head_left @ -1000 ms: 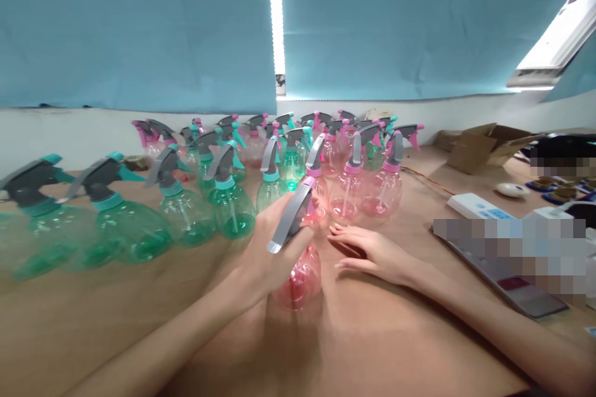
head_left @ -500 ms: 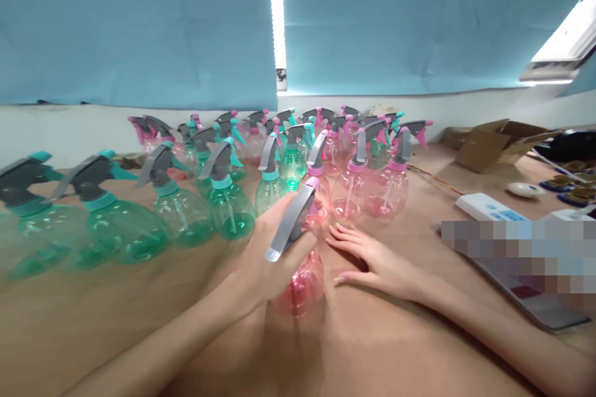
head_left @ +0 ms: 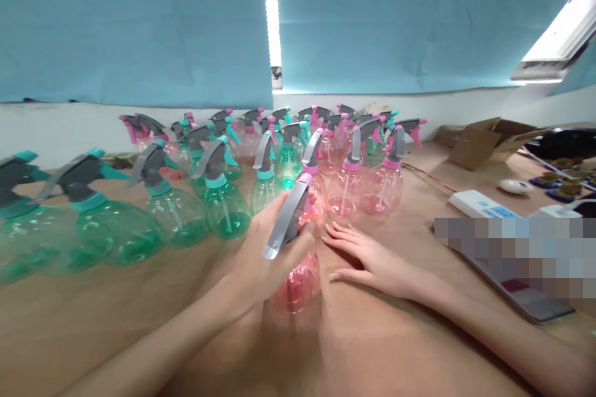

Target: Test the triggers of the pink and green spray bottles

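My left hand (head_left: 267,248) is wrapped round the neck of a pink spray bottle (head_left: 298,279) that stands on the brown table (head_left: 372,347). Its grey trigger (head_left: 282,223) sticks out over my fingers toward me. My right hand (head_left: 367,254) lies flat on the table just right of that bottle, fingers stretched out toward it, holding nothing. Just behind both hands stand rows of other spray bottles: green ones (head_left: 223,205) to the left, pink ones (head_left: 384,183) to the right.
More green bottles (head_left: 102,223) line the left side of the table. A white power strip (head_left: 475,205), a white mouse (head_left: 514,186), an open cardboard box (head_left: 484,139) and a flat grey device (head_left: 516,285) sit at the right. Blue blinds (head_left: 139,25) hang behind.
Almost nothing has moved. My left hand keeps its grip on the pink bottle and my right hand stays flat beside it; only the view has shifted slightly.
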`<state>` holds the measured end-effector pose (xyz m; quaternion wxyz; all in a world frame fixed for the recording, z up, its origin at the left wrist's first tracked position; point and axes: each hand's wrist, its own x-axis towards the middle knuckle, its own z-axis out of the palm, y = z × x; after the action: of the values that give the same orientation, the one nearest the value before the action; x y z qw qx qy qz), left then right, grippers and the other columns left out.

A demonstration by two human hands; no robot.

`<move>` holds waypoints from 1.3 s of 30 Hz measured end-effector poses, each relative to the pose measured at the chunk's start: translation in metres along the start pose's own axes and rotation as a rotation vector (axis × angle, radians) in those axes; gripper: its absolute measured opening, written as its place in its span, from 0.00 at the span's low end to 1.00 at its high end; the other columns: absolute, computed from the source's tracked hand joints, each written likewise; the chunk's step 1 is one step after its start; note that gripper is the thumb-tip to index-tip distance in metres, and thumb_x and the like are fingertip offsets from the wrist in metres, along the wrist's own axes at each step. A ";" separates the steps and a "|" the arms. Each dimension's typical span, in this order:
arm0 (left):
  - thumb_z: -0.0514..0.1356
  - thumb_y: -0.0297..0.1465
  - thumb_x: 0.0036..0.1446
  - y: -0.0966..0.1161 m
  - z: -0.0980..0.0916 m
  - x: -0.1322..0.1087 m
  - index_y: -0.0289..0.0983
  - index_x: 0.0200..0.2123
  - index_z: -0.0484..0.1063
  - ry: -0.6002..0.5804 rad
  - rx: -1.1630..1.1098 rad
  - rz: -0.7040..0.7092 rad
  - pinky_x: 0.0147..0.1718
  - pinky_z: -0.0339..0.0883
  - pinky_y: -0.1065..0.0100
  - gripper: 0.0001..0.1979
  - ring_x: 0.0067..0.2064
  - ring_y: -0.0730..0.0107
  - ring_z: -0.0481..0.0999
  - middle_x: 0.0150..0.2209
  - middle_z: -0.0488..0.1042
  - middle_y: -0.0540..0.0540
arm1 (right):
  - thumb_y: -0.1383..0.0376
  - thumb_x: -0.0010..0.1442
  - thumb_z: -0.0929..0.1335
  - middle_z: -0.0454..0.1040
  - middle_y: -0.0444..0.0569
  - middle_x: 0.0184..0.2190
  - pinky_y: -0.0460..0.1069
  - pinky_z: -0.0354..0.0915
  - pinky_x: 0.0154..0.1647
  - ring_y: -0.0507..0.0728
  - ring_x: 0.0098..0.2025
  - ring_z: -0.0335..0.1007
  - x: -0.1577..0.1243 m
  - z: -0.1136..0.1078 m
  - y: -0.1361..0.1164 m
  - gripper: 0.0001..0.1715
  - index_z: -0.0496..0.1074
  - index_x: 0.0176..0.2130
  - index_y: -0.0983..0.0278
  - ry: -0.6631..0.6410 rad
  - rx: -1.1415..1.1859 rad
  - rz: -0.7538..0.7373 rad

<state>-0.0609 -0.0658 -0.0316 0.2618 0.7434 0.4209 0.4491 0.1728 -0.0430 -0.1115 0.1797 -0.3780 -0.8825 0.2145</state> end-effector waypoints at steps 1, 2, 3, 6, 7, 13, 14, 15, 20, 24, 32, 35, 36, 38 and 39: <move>0.57 0.33 0.61 0.000 0.000 0.000 0.39 0.34 0.67 0.000 0.001 -0.003 0.26 0.58 0.69 0.04 0.27 0.74 0.61 0.30 0.67 0.51 | 0.43 0.61 0.68 0.52 0.54 0.69 0.69 0.46 0.69 0.69 0.71 0.43 0.000 0.000 0.000 0.43 0.59 0.67 0.59 -0.002 -0.003 0.001; 0.57 0.34 0.61 0.000 0.000 0.000 0.39 0.34 0.67 0.005 0.003 -0.003 0.27 0.59 0.68 0.05 0.27 0.73 0.62 0.30 0.67 0.51 | 0.43 0.62 0.67 0.52 0.54 0.70 0.69 0.46 0.69 0.69 0.72 0.42 0.000 -0.001 0.000 0.43 0.59 0.67 0.60 -0.006 -0.007 0.001; 0.57 0.34 0.61 0.001 0.001 0.000 0.39 0.34 0.67 0.013 0.005 -0.002 0.28 0.61 0.68 0.06 0.29 0.72 0.64 0.30 0.67 0.50 | 0.43 0.62 0.67 0.51 0.54 0.70 0.69 0.46 0.69 0.69 0.72 0.42 0.000 -0.001 -0.001 0.43 0.59 0.67 0.60 -0.010 -0.010 0.001; 0.58 0.36 0.61 0.001 0.001 -0.001 0.39 0.33 0.67 0.027 -0.004 0.003 0.30 0.63 0.68 0.07 0.31 0.70 0.68 0.30 0.67 0.50 | 0.42 0.62 0.66 0.51 0.55 0.70 0.69 0.46 0.69 0.69 0.72 0.41 0.000 -0.002 -0.001 0.44 0.60 0.67 0.62 -0.023 -0.019 0.007; 0.58 0.36 0.61 0.000 0.002 -0.001 0.39 0.33 0.66 0.025 -0.005 0.001 0.30 0.63 0.68 0.07 0.31 0.70 0.68 0.30 0.68 0.50 | 0.42 0.61 0.66 0.51 0.56 0.70 0.68 0.46 0.69 0.69 0.72 0.41 0.000 -0.002 0.000 0.45 0.60 0.67 0.63 -0.028 -0.022 0.010; 0.59 0.31 0.57 -0.001 0.003 -0.001 0.40 0.33 0.65 0.034 0.048 -0.007 0.27 0.62 0.69 0.04 0.27 0.73 0.66 0.29 0.68 0.52 | 0.42 0.63 0.66 0.50 0.54 0.70 0.67 0.45 0.70 0.67 0.72 0.41 -0.001 -0.001 0.002 0.44 0.58 0.68 0.61 -0.030 -0.024 0.000; 0.59 0.30 0.56 0.000 0.003 -0.001 0.40 0.33 0.65 0.044 0.054 0.001 0.27 0.63 0.69 0.04 0.27 0.74 0.65 0.28 0.68 0.52 | 0.42 0.63 0.66 0.50 0.54 0.70 0.68 0.45 0.70 0.67 0.72 0.41 -0.001 -0.001 0.002 0.44 0.58 0.68 0.61 -0.030 -0.022 -0.001; 0.59 0.30 0.55 0.000 0.004 -0.001 0.40 0.34 0.66 0.052 0.059 0.007 0.28 0.63 0.69 0.04 0.27 0.74 0.66 0.28 0.68 0.52 | 0.42 0.63 0.65 0.50 0.54 0.70 0.68 0.45 0.70 0.68 0.72 0.41 -0.001 -0.001 0.003 0.44 0.57 0.68 0.62 -0.031 -0.021 -0.001; 0.60 0.28 0.54 0.002 0.006 -0.001 0.42 0.44 0.67 0.056 0.085 -0.008 0.33 0.68 0.68 0.13 0.32 0.71 0.73 0.35 0.73 0.50 | 0.42 0.63 0.65 0.50 0.53 0.70 0.67 0.44 0.70 0.68 0.72 0.41 -0.001 0.000 0.003 0.44 0.57 0.68 0.61 -0.032 -0.020 0.012; 0.60 0.29 0.55 0.003 0.008 -0.001 0.42 0.46 0.67 0.058 0.102 -0.023 0.35 0.70 0.66 0.14 0.36 0.67 0.76 0.37 0.74 0.49 | 0.42 0.63 0.65 0.51 0.52 0.70 0.67 0.44 0.70 0.68 0.72 0.41 -0.001 0.000 0.003 0.44 0.57 0.68 0.60 -0.031 -0.028 0.006; 0.58 0.32 0.57 0.003 0.008 -0.001 0.41 0.48 0.67 0.076 0.135 -0.005 0.31 0.68 0.66 0.14 0.29 0.70 0.72 0.32 0.72 0.51 | 0.42 0.63 0.65 0.51 0.53 0.70 0.67 0.45 0.70 0.68 0.72 0.40 -0.002 -0.001 0.001 0.43 0.59 0.68 0.61 -0.030 -0.041 0.011; 0.58 0.32 0.57 0.003 0.008 -0.002 0.41 0.48 0.66 0.070 0.125 0.006 0.33 0.69 0.65 0.14 0.31 0.70 0.73 0.33 0.72 0.51 | 0.42 0.64 0.64 0.51 0.54 0.70 0.67 0.45 0.70 0.68 0.72 0.41 -0.002 -0.001 0.001 0.42 0.59 0.67 0.63 -0.029 -0.050 0.008; 0.58 0.32 0.58 0.003 0.008 -0.003 0.41 0.48 0.66 0.064 0.121 0.007 0.34 0.69 0.64 0.14 0.32 0.69 0.73 0.33 0.71 0.51 | 0.43 0.64 0.64 0.51 0.55 0.70 0.67 0.45 0.70 0.68 0.72 0.41 -0.002 -0.001 0.002 0.42 0.59 0.67 0.63 -0.028 -0.051 0.007; 0.58 0.32 0.58 0.002 0.008 -0.003 0.41 0.48 0.66 0.061 0.116 0.005 0.35 0.70 0.64 0.14 0.32 0.69 0.74 0.33 0.71 0.51 | 0.43 0.64 0.64 0.51 0.54 0.70 0.67 0.45 0.70 0.68 0.72 0.41 -0.002 -0.001 0.002 0.42 0.59 0.67 0.62 -0.027 -0.051 0.008; 0.58 0.33 0.58 0.002 0.008 -0.003 0.41 0.47 0.65 0.060 0.115 0.004 0.36 0.70 0.64 0.13 0.32 0.68 0.74 0.32 0.70 0.51 | 0.43 0.64 0.64 0.51 0.54 0.70 0.67 0.45 0.70 0.68 0.72 0.41 -0.002 0.000 0.002 0.42 0.59 0.67 0.62 -0.026 -0.050 0.007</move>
<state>-0.0536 -0.0696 -0.0354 0.2049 0.7445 0.4521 0.4466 0.1756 -0.0432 -0.1126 0.1581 -0.3827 -0.8884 0.1981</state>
